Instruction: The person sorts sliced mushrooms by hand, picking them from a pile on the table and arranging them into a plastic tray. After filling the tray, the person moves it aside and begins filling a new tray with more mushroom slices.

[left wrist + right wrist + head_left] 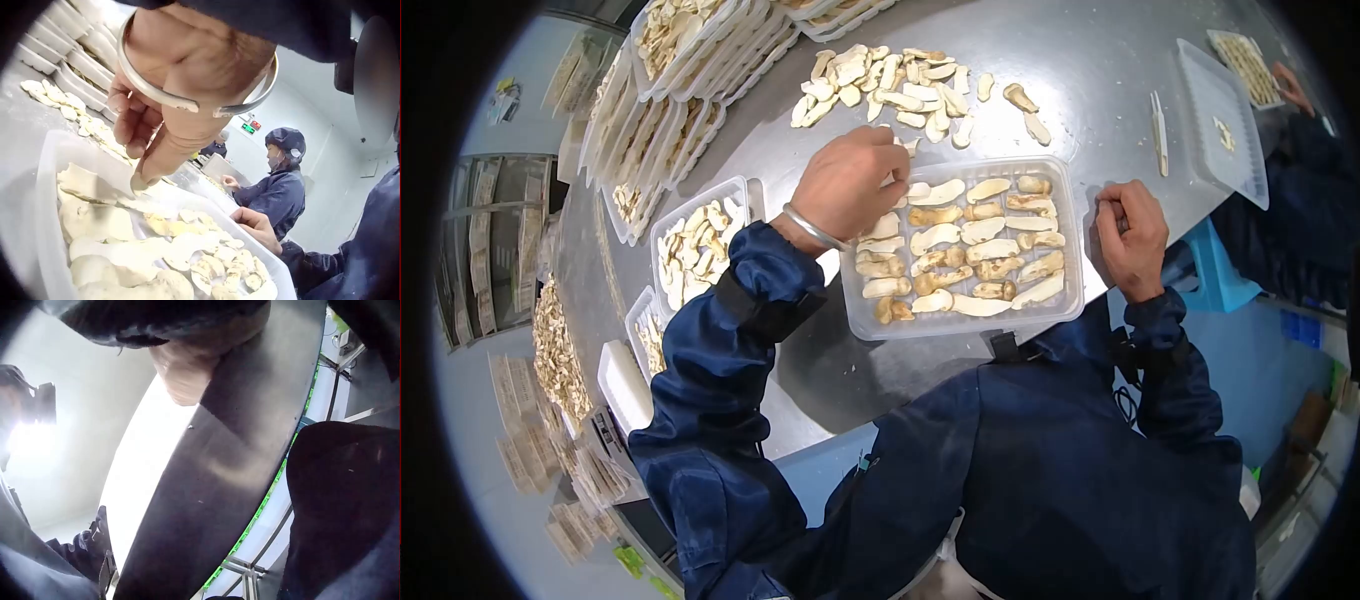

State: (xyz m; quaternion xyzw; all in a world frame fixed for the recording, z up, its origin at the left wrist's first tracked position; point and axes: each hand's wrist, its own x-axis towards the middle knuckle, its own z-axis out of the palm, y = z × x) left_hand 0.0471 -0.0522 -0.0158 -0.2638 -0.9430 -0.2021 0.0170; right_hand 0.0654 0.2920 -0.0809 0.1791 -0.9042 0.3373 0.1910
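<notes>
A clear plastic tray [1075, 250] in front of me holds rows of pale and browned mushroom slices [990, 249]. My left hand [850, 185], with a metal bangle at its wrist, bends over the tray's far left corner. Its thumb and fingertips pinch at a mushroom slice [132, 203] there, and the hand hides part of that slice. To the right of the tray, my right hand [1135, 235] rests on the steel table with its fingers loosely curled and nothing in them. The right wrist view shows only part of that hand [187, 372].
Behind the tray lies a loose heap of mushroom slices [885, 85]. Stacked filled trays [690, 90] stand far left, with another slice-filled tray [700, 250] nearer. Tweezers [1160, 135] and a second tray [1245, 150] lie right, near another person's hand [1293, 88].
</notes>
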